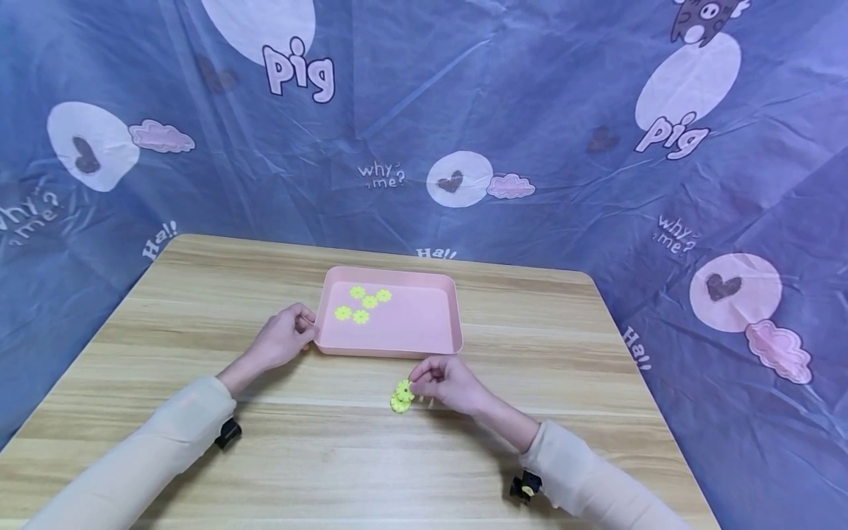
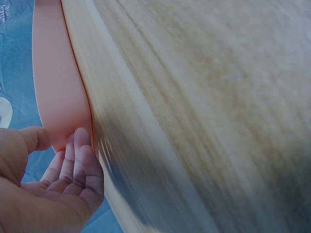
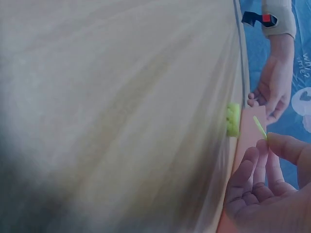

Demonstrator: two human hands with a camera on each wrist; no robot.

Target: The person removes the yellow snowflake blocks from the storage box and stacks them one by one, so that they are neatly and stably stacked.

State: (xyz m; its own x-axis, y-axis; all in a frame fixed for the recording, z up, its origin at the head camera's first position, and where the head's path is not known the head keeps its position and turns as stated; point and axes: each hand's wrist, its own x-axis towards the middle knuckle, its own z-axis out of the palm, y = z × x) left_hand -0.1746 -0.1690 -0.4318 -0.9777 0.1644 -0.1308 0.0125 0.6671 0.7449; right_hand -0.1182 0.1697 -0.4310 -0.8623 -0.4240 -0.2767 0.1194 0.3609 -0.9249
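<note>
A shallow pink tray (image 1: pixel 424 324) lies on the table with several yellow flower-shaped pieces (image 1: pixel 369 302) spread over its left half. My left hand (image 1: pixel 286 337) grips the tray at its near left corner; in the left wrist view the thumb (image 2: pixel 36 139) is at the rim and the fingers are against the outer wall. In front of the tray, my right hand (image 1: pixel 449 383) pinches one thin yellow flower piece (image 3: pixel 260 127) between thumb and fingertips. Just below it, a small stack of yellow flower pieces (image 3: pixel 233 120) sits on the table, partly covered by the held piece in the head view.
The wood-grain table (image 1: pixel 318 456) has rounded far corners. A blue printed cloth (image 1: pixel 411 110) hangs behind it and along both sides. Small black cameras (image 1: pixel 228 434) are strapped under both sleeves, close above the tabletop.
</note>
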